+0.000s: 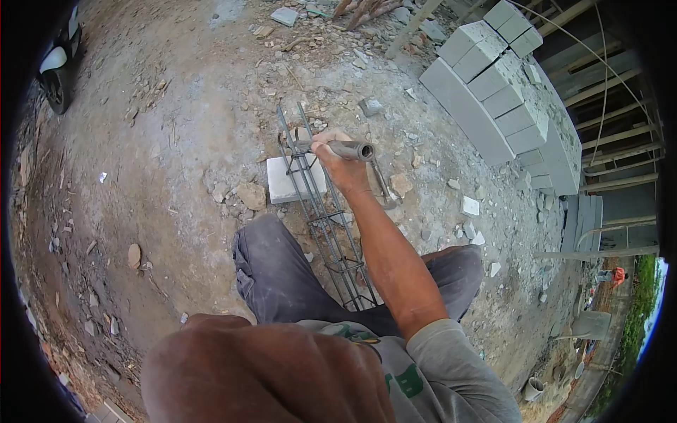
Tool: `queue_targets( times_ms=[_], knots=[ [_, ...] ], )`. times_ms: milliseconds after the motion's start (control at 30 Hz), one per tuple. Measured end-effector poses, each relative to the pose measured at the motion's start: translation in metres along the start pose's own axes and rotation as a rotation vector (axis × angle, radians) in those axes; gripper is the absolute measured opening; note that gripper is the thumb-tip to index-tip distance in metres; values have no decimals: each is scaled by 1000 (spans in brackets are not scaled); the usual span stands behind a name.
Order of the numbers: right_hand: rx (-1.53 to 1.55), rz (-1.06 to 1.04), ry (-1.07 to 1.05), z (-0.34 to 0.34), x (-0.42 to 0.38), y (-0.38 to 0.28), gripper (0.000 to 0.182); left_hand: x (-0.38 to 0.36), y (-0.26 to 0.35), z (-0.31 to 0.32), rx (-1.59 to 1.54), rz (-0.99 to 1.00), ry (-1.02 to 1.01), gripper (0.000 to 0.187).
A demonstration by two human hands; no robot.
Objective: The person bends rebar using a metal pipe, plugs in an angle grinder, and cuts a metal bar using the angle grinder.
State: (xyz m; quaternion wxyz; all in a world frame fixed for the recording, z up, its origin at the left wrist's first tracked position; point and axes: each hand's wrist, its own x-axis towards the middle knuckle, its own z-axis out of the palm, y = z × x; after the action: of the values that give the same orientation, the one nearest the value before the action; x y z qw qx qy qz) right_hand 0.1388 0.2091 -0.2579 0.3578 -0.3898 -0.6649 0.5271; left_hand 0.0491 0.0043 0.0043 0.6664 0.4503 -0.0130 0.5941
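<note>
My right hand (335,154) is wrapped round a grey metal pipe (352,149), its hollow end pointing right. The pipe lies across the upper end of a narrow rebar cage (326,225), long steel bars joined by cross ties. Under that end of the cage sits a pale block (282,182). The cage runs back between my bent knees. Just right of the hand, a thin metal tool (383,185) with a bent lower end rests on the ground. A large blurred part of my left arm (261,374) fills the bottom; its hand is out of view.
Stacked grey blocks (486,92) stand at the upper right beside a wooden pole structure (613,141). Rubble and stone chips (250,196) litter the dirt. A motorcycle (55,77) is parked at far left. Another person (617,276) is far off at right.
</note>
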Motion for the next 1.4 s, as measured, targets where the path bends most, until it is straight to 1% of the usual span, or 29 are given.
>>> queue_targets(
  times_ms=[133, 333, 433, 567, 600, 667, 733, 767, 800, 833, 867, 900, 933, 1000, 1033, 1067, 1133, 1167, 1200, 1233, 1267, 1300, 1333, 1367, 1400],
  knots=[
    [56, -8, -9, 1, 0, 3, 14, -1, 1, -2, -30, 7, 2, 32],
    [-24, -1, -3, 3, 2, 3, 14, -2, 0, -6, -62, 5, -10, 33],
    [38, 25, -16, 6, -1, -5, 14, -3, 3, -5, -55, 1, 7, 33],
    [-68, -79, -25, 7, -2, -11, 15, -4, 8, -5, -44, 11, 21, 33],
    [-66, -72, -30, 7, -3, -12, 13, -3, 10, -6, -39, 20, 36, 33],
    [-51, -82, -25, 9, 0, -18, 10, -4, 10, -12, -10, 67, 111, 33],
    [-44, 0, -83, 7, 8, -18, 13, -11, -1, -27, 51, 196, 333, 34],
    [-38, 38, -111, 7, 13, -19, 15, -22, -18, -39, 87, 331, 503, 31],
    [4, 28, -51, 9, 19, -21, 16, -26, -27, -64, 360, 305, 677, 32],
    [26, 87, -8, 7, 23, -31, 17, -29, -46, -86, 451, 230, 948, 30],
    [44, 146, 35, 4, 28, -47, 19, -29, -64, -108, 609, 108, 1129, 31],
    [60, 203, 75, 2, 33, -57, 21, -40, -87, -132, 601, -4, 1210, 35],
    [22, 187, 98, 5, 37, -47, 24, -60, -115, -157, 541, -67, 1260, 38],
    [51, 86, 108, 7, 35, -44, 25, -99, -167, -183, 654, -300, 1370, 45],
    [62, 46, 107, 8, 34, -41, 25, -110, -188, -188, 622, -335, 1371, 54],
    [37, 50, 85, 9, 36, -40, 29, -119, -208, -189, 587, -380, 1375, 62],
    [-100, 24, -28, 18, 40, -40, 31, -126, -241, -193, 590, -504, 1323, 71],
    [-167, 4, -76, 22, 45, -41, 32, -127, -255, -195, 820, -562, 1265, 71],
    [-243, -27, -206, 23, 52, -40, 35, -123, -264, -194, 1047, -614, 1190, 71],
    [-263, -24, -215, 26, 57, -41, 35, -122, -269, -195, 1272, -653, 1103, 71],
    [-286, -24, -228, 32, 63, -43, 34, -122, -271, -198, 1269, -656, 1099, 64],
    [-308, -26, -248, 37, 68, -46, 34, -131, -276, -206, 1255, -624, 1082, 61],
    [-326, 36, -231, 37, 73, -56, 35, -147, -285, -220, 1243, -591, 1067, 58],
    [-291, 76, -170, 38, 77, -60, 31, -156, -287, -230, 1235, -553, 1053, 56],
    [-254, 114, -111, 38, 82, -62, 28, -153, -282, -228, 1230, -571, 1066, 55]
  ],
)
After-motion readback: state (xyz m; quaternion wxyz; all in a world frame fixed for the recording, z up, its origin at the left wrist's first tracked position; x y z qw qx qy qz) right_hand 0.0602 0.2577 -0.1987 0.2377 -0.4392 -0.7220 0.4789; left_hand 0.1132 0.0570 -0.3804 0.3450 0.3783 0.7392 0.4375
